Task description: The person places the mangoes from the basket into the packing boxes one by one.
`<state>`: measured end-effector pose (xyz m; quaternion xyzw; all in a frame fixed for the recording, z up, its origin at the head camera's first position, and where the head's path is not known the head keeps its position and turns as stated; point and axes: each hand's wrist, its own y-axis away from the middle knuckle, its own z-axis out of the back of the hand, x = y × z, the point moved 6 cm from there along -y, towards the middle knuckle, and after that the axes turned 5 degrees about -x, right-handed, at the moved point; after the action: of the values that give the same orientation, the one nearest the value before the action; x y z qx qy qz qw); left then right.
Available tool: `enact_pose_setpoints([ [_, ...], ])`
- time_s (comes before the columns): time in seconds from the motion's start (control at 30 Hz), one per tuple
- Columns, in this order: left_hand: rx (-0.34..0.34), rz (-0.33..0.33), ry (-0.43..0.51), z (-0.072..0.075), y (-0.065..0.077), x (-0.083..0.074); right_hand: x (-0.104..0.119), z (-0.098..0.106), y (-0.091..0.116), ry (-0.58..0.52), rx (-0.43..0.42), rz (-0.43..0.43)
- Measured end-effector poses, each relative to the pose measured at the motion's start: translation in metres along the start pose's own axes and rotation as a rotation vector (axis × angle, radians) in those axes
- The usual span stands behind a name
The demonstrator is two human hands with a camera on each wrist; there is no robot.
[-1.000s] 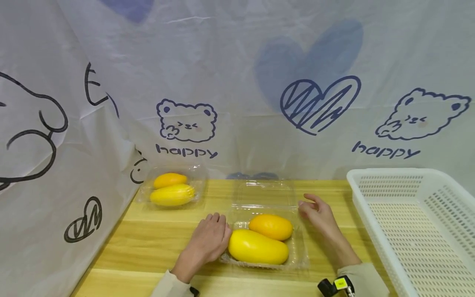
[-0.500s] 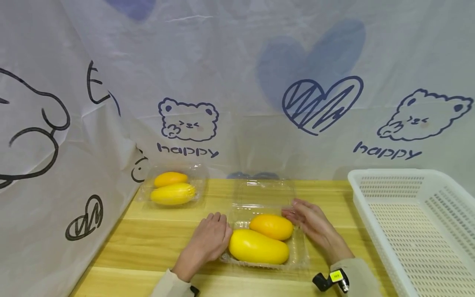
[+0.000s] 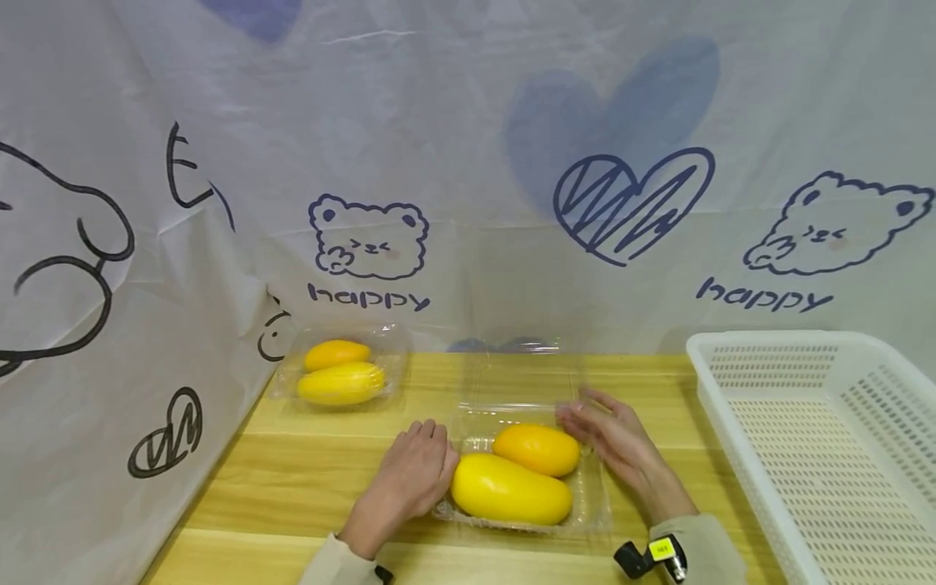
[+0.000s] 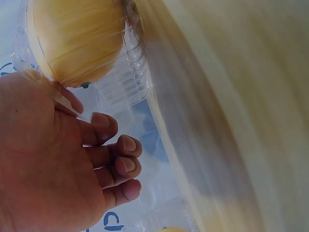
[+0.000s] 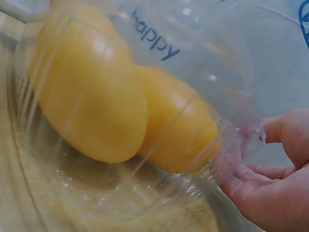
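Note:
A clear plastic clamshell box [image 3: 588, 491] lies in front of me with its lid [image 3: 519, 378] raised at the back. Inside are a long yellow fruit [image 3: 510, 489] and, behind it, a shorter orange-yellow, mango-like fruit [image 3: 536, 449]. My left hand [image 3: 418, 469] is at the box's left side; in the left wrist view its thumb and forefinger pinch the rim, the other fingers loosely bent. My right hand [image 3: 617, 439] holds the lid's right edge near the hinge between thumb and fingers. Through the clear plastic, the right wrist view shows some of its fingers [image 5: 229, 166].
A second clear box [image 3: 395, 382] with two yellow fruits stands at the back left. On the right is a white perforated plastic basket [image 3: 760, 479]. Printed cloth [image 3: 468, 162] hangs behind and left of the wooden table [image 3: 292, 479].
My right hand has come in from the right to the lid's edge. Over the last half second the lid has tilted up slightly. My left hand has stayed at the rim.

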<state>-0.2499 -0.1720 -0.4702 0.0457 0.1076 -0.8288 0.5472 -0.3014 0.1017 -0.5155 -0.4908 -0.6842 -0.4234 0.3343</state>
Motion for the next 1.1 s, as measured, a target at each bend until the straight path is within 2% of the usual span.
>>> enact_pose_setpoints([
  [0.3, -0.023, -0.032, 0.015, 0.003, 0.003, -0.007, 0.010, -0.002, 0.005, -0.011, 0.037, 0.044],
  [0.5, -0.039, -0.056, 0.004, 0.003, 0.002, -0.012, 0.016, 0.000, 0.004, 0.074, 0.045, 0.070],
  [0.67, -0.050, -0.040, 0.017, 0.003, 0.002, -0.013, 0.019, -0.002, 0.002, 0.100, 0.045, 0.085],
  [0.87, -0.079, -0.026, -0.002, 0.005, 0.002, -0.015, 0.028, -0.004, 0.000, 0.163, 0.026, 0.164],
  [1.1, -0.090, -0.021, 0.003, 0.005, 0.002, -0.017, 0.035, 0.001, 0.003, 0.314, -0.059, 0.232],
])
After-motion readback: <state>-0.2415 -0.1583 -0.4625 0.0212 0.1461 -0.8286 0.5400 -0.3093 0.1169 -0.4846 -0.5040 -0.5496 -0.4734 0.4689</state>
